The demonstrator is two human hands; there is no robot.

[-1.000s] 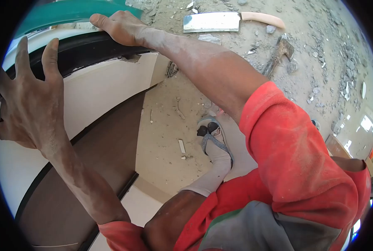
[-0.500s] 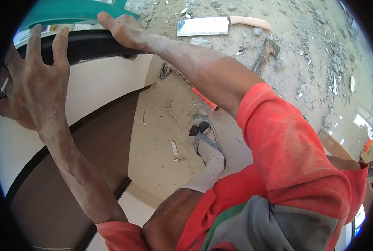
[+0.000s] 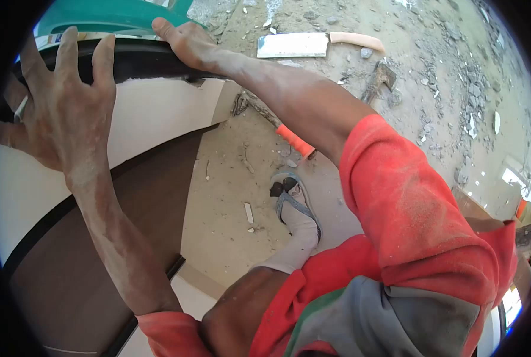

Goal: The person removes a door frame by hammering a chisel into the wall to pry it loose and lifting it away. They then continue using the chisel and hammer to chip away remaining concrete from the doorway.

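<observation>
My left hand point(image 3: 78, 98) lies with fingers spread across a white panel point(image 3: 155, 110) and the black strip point(image 3: 137, 59) along its top edge. A pale ring-like band shows on one of its fingers. At the right part of that black strip is my right hand point(image 3: 191, 44), thumb lying along the top and the other fingers curled out of sight over the edge. Beneath the white panel is a dark brown panel point(image 3: 152, 196) with black edging. A green plastic item point(image 3: 99, 16) sits just beyond both hands.
A cleaver point(image 3: 292, 45) with a pale handle lies on the dusty floor beyond my right forearm. Near it is a hammer-like metal head point(image 3: 385, 76); an orange grip point(image 3: 295, 141) shows below my arm. Rubble point(image 3: 473, 89) is scattered at right. My sandalled foot point(image 3: 295, 190) stands below.
Both hands appear slightly farther right in the view, still at the black strip. More of the orange grip shows below my right forearm. The view itself has shifted a little.
</observation>
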